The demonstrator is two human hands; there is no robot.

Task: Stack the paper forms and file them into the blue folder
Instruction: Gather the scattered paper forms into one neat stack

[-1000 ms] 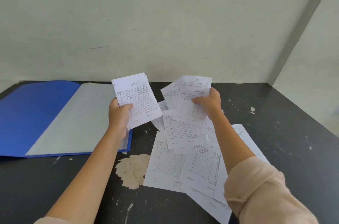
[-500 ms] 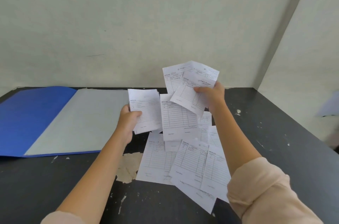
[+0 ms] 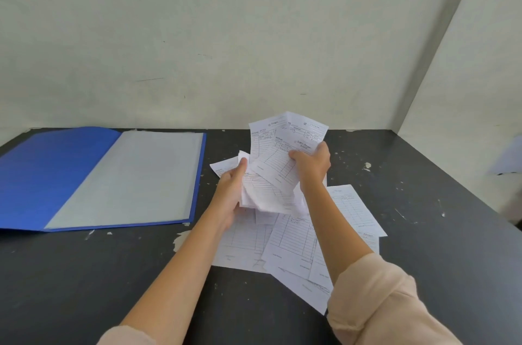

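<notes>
Rolled-up pale peach sleeves (image 3: 378,296)

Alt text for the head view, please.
The left hand grips a small bundle of paper forms and the right hand a fanned few, above a dark table. More forms lie scattered beneath; an open blue folder lies at left.

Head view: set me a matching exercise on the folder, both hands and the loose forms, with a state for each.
1 folder
2 left hand
3 right hand
4 loose forms

A holds fanned sheets, raised higher
B lies open, far left
C spread flat, in no hand
D grips bent stack

Pairs: 1-B, 2-D, 3-A, 4-C.
</notes>
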